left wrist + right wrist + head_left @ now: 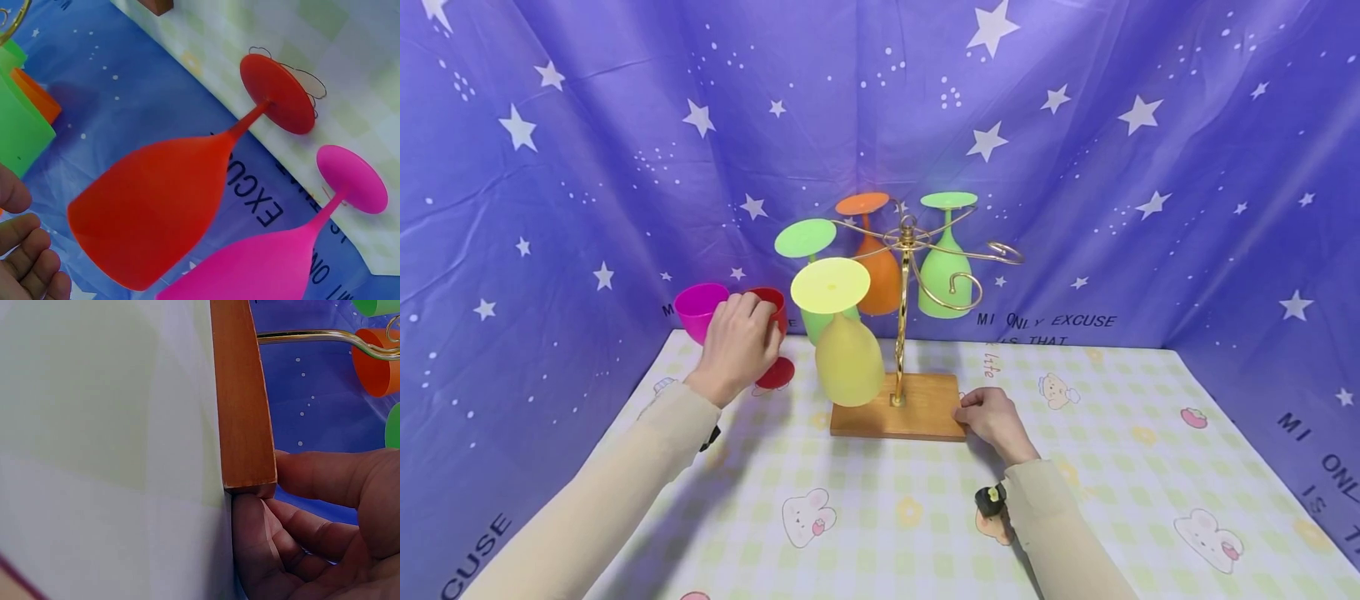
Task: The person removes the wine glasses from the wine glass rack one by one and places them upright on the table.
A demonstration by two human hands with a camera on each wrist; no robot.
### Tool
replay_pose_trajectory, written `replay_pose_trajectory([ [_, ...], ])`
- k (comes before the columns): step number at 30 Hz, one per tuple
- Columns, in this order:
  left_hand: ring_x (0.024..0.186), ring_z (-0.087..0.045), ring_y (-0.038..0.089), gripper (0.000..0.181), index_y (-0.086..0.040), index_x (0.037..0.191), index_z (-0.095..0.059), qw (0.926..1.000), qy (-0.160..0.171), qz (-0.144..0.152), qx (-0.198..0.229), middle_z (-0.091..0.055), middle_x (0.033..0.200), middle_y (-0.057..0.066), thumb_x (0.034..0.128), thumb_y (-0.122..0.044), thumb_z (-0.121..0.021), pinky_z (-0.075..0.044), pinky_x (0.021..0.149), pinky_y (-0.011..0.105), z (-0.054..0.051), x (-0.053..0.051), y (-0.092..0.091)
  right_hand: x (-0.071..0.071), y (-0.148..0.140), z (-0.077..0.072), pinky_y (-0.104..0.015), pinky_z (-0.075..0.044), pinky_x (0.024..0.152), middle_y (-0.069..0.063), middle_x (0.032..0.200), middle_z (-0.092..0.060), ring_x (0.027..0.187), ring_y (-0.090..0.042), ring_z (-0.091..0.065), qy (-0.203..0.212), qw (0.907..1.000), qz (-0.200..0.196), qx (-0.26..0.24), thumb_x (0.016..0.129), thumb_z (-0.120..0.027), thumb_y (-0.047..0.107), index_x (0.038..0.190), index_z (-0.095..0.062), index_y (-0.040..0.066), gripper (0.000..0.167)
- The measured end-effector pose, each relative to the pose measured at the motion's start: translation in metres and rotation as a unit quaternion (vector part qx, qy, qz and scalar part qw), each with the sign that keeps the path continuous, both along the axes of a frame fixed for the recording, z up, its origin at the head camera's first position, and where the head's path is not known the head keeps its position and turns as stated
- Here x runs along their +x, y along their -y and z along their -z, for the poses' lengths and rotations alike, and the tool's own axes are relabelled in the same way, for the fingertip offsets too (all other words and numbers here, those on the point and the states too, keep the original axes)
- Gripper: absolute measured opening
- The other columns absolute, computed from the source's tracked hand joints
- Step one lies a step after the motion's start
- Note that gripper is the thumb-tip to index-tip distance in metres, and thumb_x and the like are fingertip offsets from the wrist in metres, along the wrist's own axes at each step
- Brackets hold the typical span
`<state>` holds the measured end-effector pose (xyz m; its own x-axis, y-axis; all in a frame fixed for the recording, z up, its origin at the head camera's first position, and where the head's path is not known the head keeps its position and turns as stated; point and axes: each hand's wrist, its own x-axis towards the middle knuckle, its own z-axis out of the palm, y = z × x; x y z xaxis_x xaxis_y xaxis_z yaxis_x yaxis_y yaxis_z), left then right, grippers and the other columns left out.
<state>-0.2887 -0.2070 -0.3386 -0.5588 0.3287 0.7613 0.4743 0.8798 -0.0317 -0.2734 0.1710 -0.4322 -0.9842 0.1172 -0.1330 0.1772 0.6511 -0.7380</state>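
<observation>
My left hand (pixel 740 346) is beside the red goblet (pixel 162 200), which stands upright on the table. In the left wrist view, a gap shows between its loosely bent fingers (pixel 31 256) and the goblet's rim. A magenta goblet (pixel 696 310) stands just left of the red one. My right hand (pixel 998 423) grips the right end of the rack's wooden base (pixel 917 417), thumb on top and fingers against the end face. From the gold rack (pixel 901 333) hang a yellow goblet (pixel 848 358), an orange goblet (pixel 880 279) and two green goblets (pixel 946 283), all upside down.
Two curled rack arms (pixel 966 292) at the right hold no goblet. A checked tablecloth (pixel 895 542) with cartoon prints covers the table. Blue star-printed curtains (pixel 865 100) enclose its back and sides.
</observation>
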Motion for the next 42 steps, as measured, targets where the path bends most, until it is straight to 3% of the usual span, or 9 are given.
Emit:
replay_pose_trajectory([
  [6,0.078,-0.049,0.033,0.015,0.001,0.089,-0.062,0.9993,-0.017,0.034,0.007,-0.054,0.085,0.013,0.0819,-0.011,-0.057,-0.04,0.066,0.043,0.002,0.01,-0.006,0.0,0.0,0.0,-0.034,-0.045,0.069,-0.01,0.089,-0.062,0.078,-0.022,-0.055,0.005,1.0,0.002,-0.001,0.08,-0.07,0.014,0.092,-0.065,0.002,0.017],
  [13,0.074,-0.047,0.03,0.011,0.001,0.086,-0.061,0.9978,-0.016,0.062,0.019,-0.052,0.081,0.011,0.0801,-0.008,-0.057,-0.039,0.063,0.04,0.01,0.023,-0.012,0.0,0.001,0.0,-0.036,-0.045,0.072,-0.009,0.089,-0.061,0.079,-0.023,-0.054,0.0,1.0,-0.001,-0.002,0.08,-0.071,0.014,0.091,-0.065,0.003,0.016],
  [21,0.073,-0.05,0.03,0.014,-0.001,0.089,-0.063,0.9984,0.011,0.056,0.005,-0.055,0.082,0.011,0.0795,-0.01,-0.06,-0.042,0.064,0.04,0.025,0.035,-0.02,0.0,0.001,0.0,-0.035,-0.045,0.071,-0.008,0.085,-0.061,0.077,-0.022,-0.055,-0.003,1.0,-0.002,-0.002,0.08,-0.071,0.013,0.09,-0.065,0.003,0.015],
  [35,0.07,-0.05,0.028,0.014,0.001,0.087,-0.063,0.9975,0.024,0.065,0.015,-0.055,0.081,0.01,0.0784,-0.01,-0.063,-0.044,0.064,0.038,0.045,0.038,-0.033,0.001,-0.001,0.001,-0.036,-0.045,0.072,-0.008,0.084,-0.062,0.077,-0.022,-0.055,-0.006,1.0,0.0,-0.002,0.08,-0.071,0.013,0.089,-0.065,0.003,0.014],
  [42,0.072,-0.053,0.028,0.013,0.001,0.087,-0.064,0.9961,0.044,0.062,0.045,-0.056,0.082,0.01,0.0781,-0.009,-0.064,-0.047,0.066,0.039,0.054,0.042,-0.046,0.001,-0.001,0.002,-0.036,-0.045,0.072,-0.008,0.085,-0.062,0.077,-0.022,-0.055,-0.002,1.0,0.001,-0.007,0.081,-0.071,0.013,0.09,-0.065,0.003,0.015],
])
